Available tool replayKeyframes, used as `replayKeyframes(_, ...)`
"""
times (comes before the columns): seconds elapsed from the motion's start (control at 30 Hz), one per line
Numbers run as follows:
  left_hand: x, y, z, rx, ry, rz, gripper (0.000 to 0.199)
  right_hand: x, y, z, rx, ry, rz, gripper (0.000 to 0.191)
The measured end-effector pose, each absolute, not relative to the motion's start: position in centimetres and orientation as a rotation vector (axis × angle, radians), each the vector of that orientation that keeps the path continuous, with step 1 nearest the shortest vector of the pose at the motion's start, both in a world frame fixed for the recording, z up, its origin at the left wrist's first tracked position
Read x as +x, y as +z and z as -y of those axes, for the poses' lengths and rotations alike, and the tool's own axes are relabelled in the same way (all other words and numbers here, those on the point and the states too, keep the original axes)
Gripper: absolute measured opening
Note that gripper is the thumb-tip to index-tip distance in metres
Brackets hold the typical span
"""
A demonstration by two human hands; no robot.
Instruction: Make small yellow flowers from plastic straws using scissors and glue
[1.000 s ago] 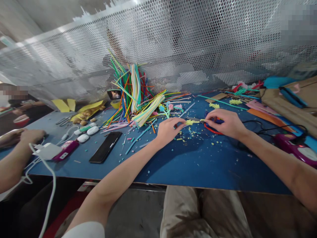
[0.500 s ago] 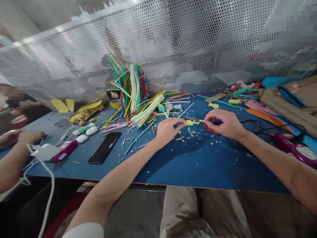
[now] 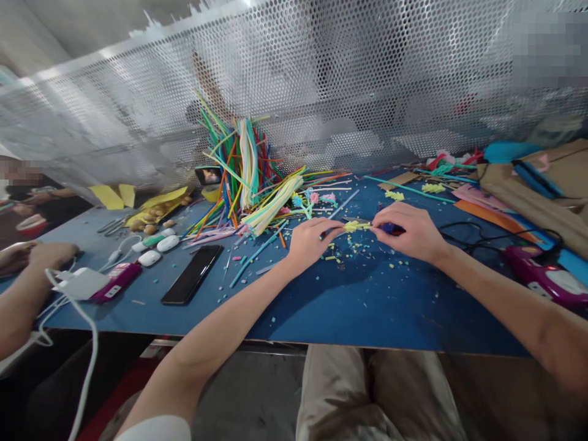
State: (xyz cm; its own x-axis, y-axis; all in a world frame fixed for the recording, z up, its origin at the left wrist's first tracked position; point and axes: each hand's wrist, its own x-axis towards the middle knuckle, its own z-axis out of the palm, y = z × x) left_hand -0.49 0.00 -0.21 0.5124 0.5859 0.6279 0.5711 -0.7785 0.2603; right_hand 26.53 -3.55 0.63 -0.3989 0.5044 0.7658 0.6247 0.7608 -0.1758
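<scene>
A short, bumpy yellow pipe-cleaner piece [image 3: 356,226] spans the gap between my hands, just over the table. My left hand [image 3: 310,244] pinches its left end with thumb and forefinger. At the other end, the fingertips of my right hand [image 3: 410,231] are closed on it. Scissors [image 3: 392,229] lie on the table behind and under my right hand; their dark handle is partly hidden, and a blade points left behind the yellow piece. Small yellow and blue clippings [image 3: 354,249] are scattered below my fingers. Two similar yellow pieces [image 3: 394,195] rest farther back.
Bundled coloured pipe cleaners [image 3: 248,165] stand against the perforated metal screen [image 3: 349,79]. A black phone [image 3: 193,274] lies left of my forearm. Cables and a purple power strip [image 3: 542,275] are at right; another purple strip [image 3: 117,282] is at left, near another person's arm [image 3: 27,288].
My right hand has shifted slightly left along the yellow piece, bringing its fingertips closer to my left hand. The scissors' red handle part is now covered. My left hand keeps its pinch.
</scene>
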Motion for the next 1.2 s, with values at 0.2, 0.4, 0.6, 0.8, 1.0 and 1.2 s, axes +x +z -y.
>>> replayKeyframes(0.2, -0.4, -0.3, 0.0, 2.753, 1.125, -0.958, 0.024, 25.9, 0.7, 3.8, -0.865, -0.232, 2.061, 0.004)
replayKeyframes(0.4, -0.3, -0.3, 0.1, 2.774, 1.136, -0.906, 0.023, 25.4, 0.8, 4.0, -0.877, -0.240, 2.062, 0.004)
replayKeyframes(0.6, -0.2, -0.3, 0.1, 2.835, 1.141, -0.921, 0.022, 25.5, 0.5, 3.8, -0.903, -0.277, 2.059, 0.003)
replayKeyframes(0.8, -0.2, -0.2, 0.2, 2.870, 1.137, -0.915, 0.022, 25.4, 0.4, 3.8, -0.920, -0.355, 2.080, 0.006)
replayKeyframes(1.0, -0.3, 0.0, 0.4, 2.928, 1.114, -0.941, 0.022, 25.4, 0.4, 3.7, -0.941, -0.396, 2.096, 0.008)
replayKeyframes(1.2, -0.2, 0.2, 0.5, 3.003, 1.124, -0.949, 0.022, 25.2, 0.3, 3.8, -0.975, -0.417, 2.104, 0.010)
